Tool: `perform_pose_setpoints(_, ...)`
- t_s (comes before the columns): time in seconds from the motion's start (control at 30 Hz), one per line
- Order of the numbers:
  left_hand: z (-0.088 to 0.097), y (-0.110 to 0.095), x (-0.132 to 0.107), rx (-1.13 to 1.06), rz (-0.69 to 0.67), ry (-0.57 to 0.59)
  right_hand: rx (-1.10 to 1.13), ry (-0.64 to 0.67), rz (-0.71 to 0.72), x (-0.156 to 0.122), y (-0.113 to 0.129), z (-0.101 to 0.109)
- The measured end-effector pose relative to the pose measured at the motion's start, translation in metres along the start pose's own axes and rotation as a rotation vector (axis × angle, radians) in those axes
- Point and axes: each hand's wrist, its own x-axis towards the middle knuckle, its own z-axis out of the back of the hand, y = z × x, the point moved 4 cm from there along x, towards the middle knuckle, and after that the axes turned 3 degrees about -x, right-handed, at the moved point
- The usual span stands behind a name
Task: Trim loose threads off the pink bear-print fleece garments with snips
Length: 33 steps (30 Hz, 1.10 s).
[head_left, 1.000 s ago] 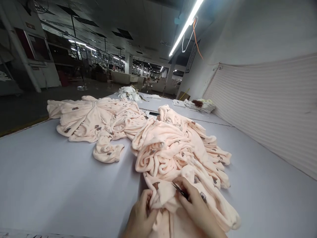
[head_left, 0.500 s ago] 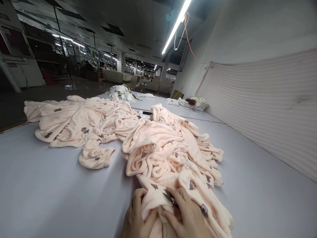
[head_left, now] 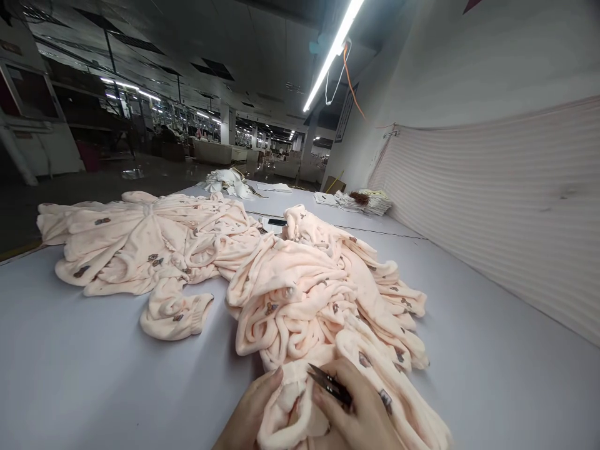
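The table [head_left: 497,362] is bearing a pink heap [head_left: 300,275] at 12 o'clock. Near 6, my left hand [head_left: 253,403] is gripping one garment [head_left: 304,412] by its rim, likely to turn its opening toward me. At 5, my right hand [head_left: 359,409] is holding the snips [head_left: 334,387], presumably leaving their tips free beside the garment. The snips are pointing toward 10, their long axis running 4 to 10.

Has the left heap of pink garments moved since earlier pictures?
No: against the white cloth heap behind, the pink garment heap keeps its place; the view shifted.
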Motion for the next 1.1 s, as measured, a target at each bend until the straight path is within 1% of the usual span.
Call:
perform_pose_setpoints(0.07, -0.002, 0.001, 0.000, -0.025, 0.009, 0.016, -0.013, 0.030, 0.062, -0.005, 0.009, 0.003)
perform_pose_setpoints(0.13, -0.004, 0.001, -0.001, -0.023, 0.002, 0.022, -0.085, 0.017, 0.098, -0.008, 0.014, 0.005)
perform_pose_setpoints(0.23, -0.006, 0.000, -0.004, 0.021, -0.018, 0.007, -0.136, -0.045, 0.059, -0.009, 0.010, 0.005)
perform_pose_setpoints(0.33, -0.006, 0.002, -0.007, 0.020, 0.010, -0.019, -0.091, -0.036, 0.006, -0.011, 0.000, 0.005)
perform_pose_setpoints(0.43, -0.008, 0.008, -0.007, -0.033, 0.039, -0.022, -0.026, -0.006, 0.046, -0.014, -0.004, 0.005)
perform_pose_setpoints(0.53, -0.011, 0.014, -0.006, -0.043, 0.029, -0.011, 0.028, -0.043, 0.078, -0.017, -0.004, 0.004)
perform_pose_setpoints(0.67, -0.012, 0.019, -0.006, -0.007, 0.001, -0.051, 0.109, -0.091, 0.095, -0.017, -0.004, 0.003)
perform_pose_setpoints(0.83, -0.012, 0.023, -0.005, 0.007, 0.028, -0.023, 0.146, -0.103, 0.048, -0.019, -0.011, 0.010)
perform_pose_setpoints(0.93, -0.015, 0.025, -0.003, 0.035, 0.031, -0.002, 0.047, -0.104, 0.061, -0.027, -0.012, 0.013)
perform_pose_setpoints(1.03, -0.022, 0.027, -0.002, 0.058, 0.039, 0.035, -0.165, -0.168, 0.130, -0.036, -0.006, 0.013)
perform_pose_setpoints(1.1, -0.026, 0.028, 0.000, 0.077, 0.039, 0.042, -0.273, -0.202, 0.135, -0.037, -0.003, 0.014)
